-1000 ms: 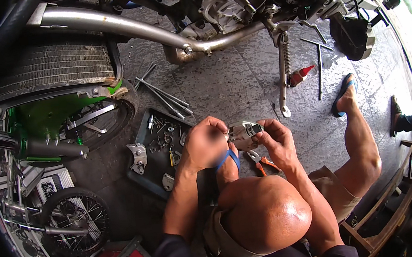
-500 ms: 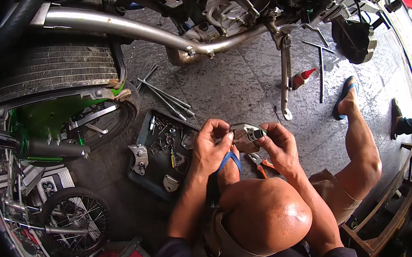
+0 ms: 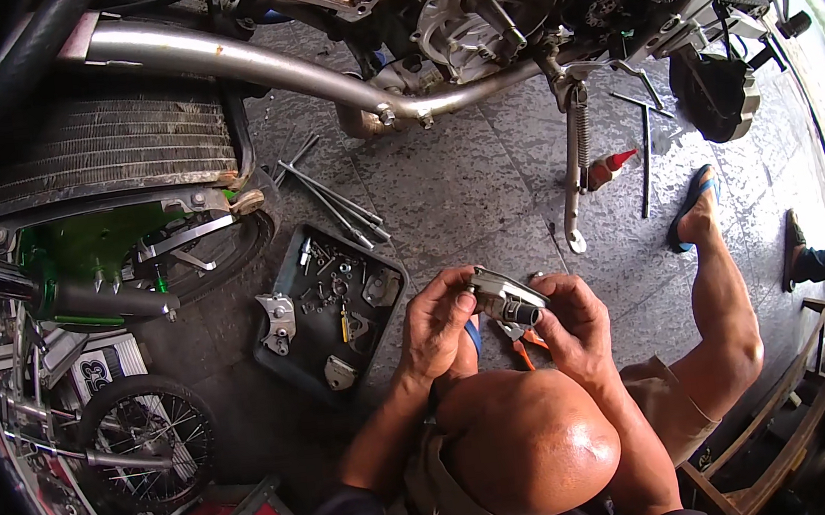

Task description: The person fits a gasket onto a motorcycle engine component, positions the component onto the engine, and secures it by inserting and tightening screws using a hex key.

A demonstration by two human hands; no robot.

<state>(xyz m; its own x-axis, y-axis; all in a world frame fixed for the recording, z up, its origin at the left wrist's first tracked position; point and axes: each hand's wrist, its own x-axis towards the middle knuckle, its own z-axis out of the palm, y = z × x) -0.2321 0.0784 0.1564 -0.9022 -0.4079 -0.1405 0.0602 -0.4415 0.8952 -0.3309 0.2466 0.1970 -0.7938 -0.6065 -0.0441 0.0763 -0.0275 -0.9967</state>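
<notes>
Both my hands hold a silver metal engine cover with a short, round, dark-ended spout above my raised knee. My left hand grips its left end, thumb on the near face. At the other end, my right hand pinches it between thumb and fingers. The cover is tilted, its spout toward me, and its far side is hidden. Just beyond my knee, partly covered by my right hand, lie pliers with orange handles. A dark tray to the left holds bolts, small metal parts and a yellow-handled screwdriver.
Overhead in front stands a motorcycle with an opened engine, a bent exhaust pipe and a lowered kickstand. On the floor are T-handle wrenches and a red-capped bottle. A wooden stool stands right; another person's feet show beyond.
My hands have turned and tilted the cover, bringing its spout nearer me. They have also shifted slightly toward me, and more of the tray shows.
</notes>
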